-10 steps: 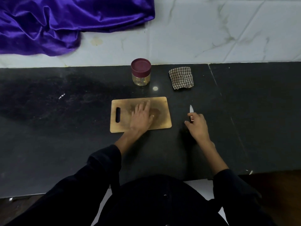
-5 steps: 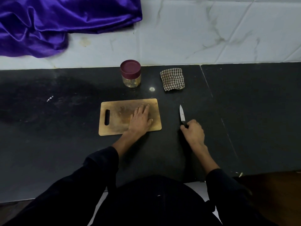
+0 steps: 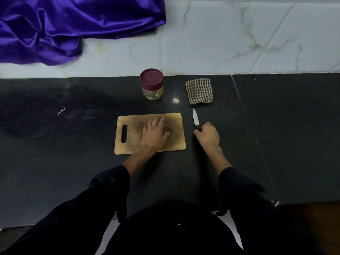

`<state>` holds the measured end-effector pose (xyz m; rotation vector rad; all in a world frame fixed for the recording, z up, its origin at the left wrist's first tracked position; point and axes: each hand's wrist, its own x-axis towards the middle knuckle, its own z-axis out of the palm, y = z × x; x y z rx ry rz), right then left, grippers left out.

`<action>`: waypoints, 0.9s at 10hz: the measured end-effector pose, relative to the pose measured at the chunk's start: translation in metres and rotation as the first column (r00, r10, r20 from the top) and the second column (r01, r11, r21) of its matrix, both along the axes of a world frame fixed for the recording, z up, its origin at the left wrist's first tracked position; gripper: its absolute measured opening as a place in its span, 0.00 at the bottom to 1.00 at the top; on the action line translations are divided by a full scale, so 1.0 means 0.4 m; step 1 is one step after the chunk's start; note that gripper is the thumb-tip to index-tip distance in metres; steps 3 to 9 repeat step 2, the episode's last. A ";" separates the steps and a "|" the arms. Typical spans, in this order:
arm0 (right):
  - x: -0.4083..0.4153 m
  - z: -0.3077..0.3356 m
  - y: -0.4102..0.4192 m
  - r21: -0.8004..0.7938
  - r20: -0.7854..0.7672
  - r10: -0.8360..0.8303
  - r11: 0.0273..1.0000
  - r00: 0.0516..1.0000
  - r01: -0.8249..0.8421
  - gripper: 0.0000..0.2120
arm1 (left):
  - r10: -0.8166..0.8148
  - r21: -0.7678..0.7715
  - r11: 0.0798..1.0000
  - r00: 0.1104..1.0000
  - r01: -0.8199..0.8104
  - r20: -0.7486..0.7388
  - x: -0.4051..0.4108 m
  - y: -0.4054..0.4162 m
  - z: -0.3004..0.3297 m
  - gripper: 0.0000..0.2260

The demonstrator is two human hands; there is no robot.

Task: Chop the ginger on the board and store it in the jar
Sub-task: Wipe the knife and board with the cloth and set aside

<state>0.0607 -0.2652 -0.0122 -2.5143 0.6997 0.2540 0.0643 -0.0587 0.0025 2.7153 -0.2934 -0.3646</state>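
Note:
A wooden chopping board (image 3: 128,144) with a handle slot lies on the black counter. My left hand (image 3: 154,134) rests flat on the board's middle, fingers straight. No ginger shows; whatever is beneath the palm is hidden. Just right of the board, my right hand (image 3: 207,137) grips the black handle of a small knife (image 3: 196,119), its white blade pointing away from me and lying low over the counter. A glass jar (image 3: 152,84) with a maroon lid screwed on stands behind the board, near the wall.
A folded checkered cloth (image 3: 199,91) lies right of the jar, behind the knife tip. Purple satin fabric (image 3: 64,24) hangs over the tiled wall at the upper left. The black counter (image 3: 55,144) stretches wide to both sides; its front edge runs near my body.
My right hand has closed round the knife handle, so more of the blade now shows ahead of the fist. My left hand stays flat on the board. The camera view shifted slightly.

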 end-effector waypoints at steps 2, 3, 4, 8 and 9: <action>-0.004 0.007 0.002 -0.032 -0.025 0.010 0.999 1.000 -0.011 0.22 | 0.012 0.021 1.000 1.000 -0.012 -0.003 -0.008 0.025 0.023 0.32; -0.004 0.007 0.002 -0.032 -0.025 0.010 0.999 1.000 -0.011 0.22 | 0.012 0.021 1.000 1.000 -0.012 -0.003 -0.008 0.025 0.023 0.32; -0.004 0.007 0.002 -0.032 -0.025 0.010 0.999 1.000 -0.011 0.22 | 0.012 0.021 1.000 1.000 -0.012 -0.003 -0.008 0.025 0.023 0.32; -0.004 0.007 0.002 -0.032 -0.025 0.010 0.999 1.000 -0.011 0.22 | 0.012 0.021 1.000 1.000 -0.012 -0.003 -0.008 0.025 0.023 0.32; -0.004 0.007 0.002 -0.032 -0.025 0.010 0.999 1.000 -0.011 0.22 | 0.012 0.021 1.000 1.000 -0.012 -0.003 -0.008 0.025 0.023 0.32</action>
